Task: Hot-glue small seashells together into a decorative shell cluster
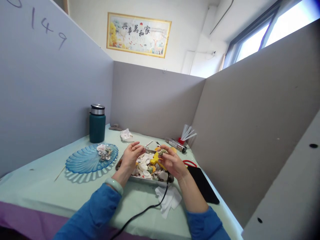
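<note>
Where the two forearms converge above the metal tray (147, 181), we find a small greenish piece (163, 151) raised over its right part, clamped between the thumb and fingers of the right hand (175, 163). Just beneath those fingers we see a yellow tool (154, 158) among the shells (143, 167) that fill the tray, and a black cord (150, 206) loops down from there toward the table's near edge. The left hand (131, 157) hangs over the tray's left side, its thumb and fingertips near each other; we cannot tell whether they meet or pinch anything. We notice a pale bracelet (114, 186) around that wrist. Just in front of the tray lies a crumpled white cloth (168, 200), while to its right we make out red handles (190, 163) and a black slab (203, 185). Left of the tray, a blue scalloped plate (80, 160) bears a shell cluster (104, 152), and behind it a teal bottle (97, 128) stands upright. Farther back we see a white crumpled packet (126, 135), a clear tube (176, 145) lying down, and translucent sticks (187, 132) leaning in a red holder (181, 141).
</note>
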`<state>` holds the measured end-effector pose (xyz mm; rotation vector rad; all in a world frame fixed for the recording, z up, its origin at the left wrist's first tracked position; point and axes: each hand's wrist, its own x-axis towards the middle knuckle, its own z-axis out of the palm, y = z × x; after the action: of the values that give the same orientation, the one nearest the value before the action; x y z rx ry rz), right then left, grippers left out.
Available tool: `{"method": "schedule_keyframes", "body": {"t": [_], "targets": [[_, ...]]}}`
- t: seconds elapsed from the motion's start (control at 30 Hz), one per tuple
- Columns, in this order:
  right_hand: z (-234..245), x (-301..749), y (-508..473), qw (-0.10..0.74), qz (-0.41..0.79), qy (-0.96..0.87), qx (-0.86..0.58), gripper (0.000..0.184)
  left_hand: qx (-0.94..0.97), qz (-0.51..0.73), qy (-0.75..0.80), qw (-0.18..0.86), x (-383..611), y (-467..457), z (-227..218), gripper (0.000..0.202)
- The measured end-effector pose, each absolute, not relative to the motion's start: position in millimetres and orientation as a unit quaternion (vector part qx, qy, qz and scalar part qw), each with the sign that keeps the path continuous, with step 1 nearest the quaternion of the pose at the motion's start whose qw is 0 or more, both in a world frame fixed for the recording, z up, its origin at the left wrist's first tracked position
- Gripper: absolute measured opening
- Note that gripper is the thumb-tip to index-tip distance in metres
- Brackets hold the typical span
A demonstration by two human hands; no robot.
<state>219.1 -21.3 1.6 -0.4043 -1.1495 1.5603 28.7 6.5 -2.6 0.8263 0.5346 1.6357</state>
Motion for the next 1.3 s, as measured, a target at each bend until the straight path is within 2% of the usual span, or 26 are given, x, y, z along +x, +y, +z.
{"method": "schedule_keyframes", "body": {"t": [0.3,0.53,0.73,0.87,1.1,1.3], "targets": [[2,214,-23,0.553,0.608,-0.541,-0.176,0.033,0.414,0.688,0.214,0.556,29,7,-8,0.054],[-3,211,-21,0.564,0.57,-0.561,-0.206,0.031,0.473,0.697,0.245,0.48,34,-2,-1,0.048],[-7,208,-16,0.579,0.49,-0.596,-0.263,0.031,0.5,0.713,0.24,0.429,36,-1,-3,0.044],[-9,205,-12,0.589,0.396,-0.63,-0.316,0.031,0.511,0.713,0.232,0.421,36,1,-6,0.043],[-10,199,-20,0.567,0.096,-0.739,-0.352,0.021,0.517,0.721,0.243,0.393,38,5,-12,0.041],[-11,198,-24,0.557,0.047,-0.772,-0.303,0.021,0.551,0.721,0.262,0.327,40,-3,-12,0.039]]}}
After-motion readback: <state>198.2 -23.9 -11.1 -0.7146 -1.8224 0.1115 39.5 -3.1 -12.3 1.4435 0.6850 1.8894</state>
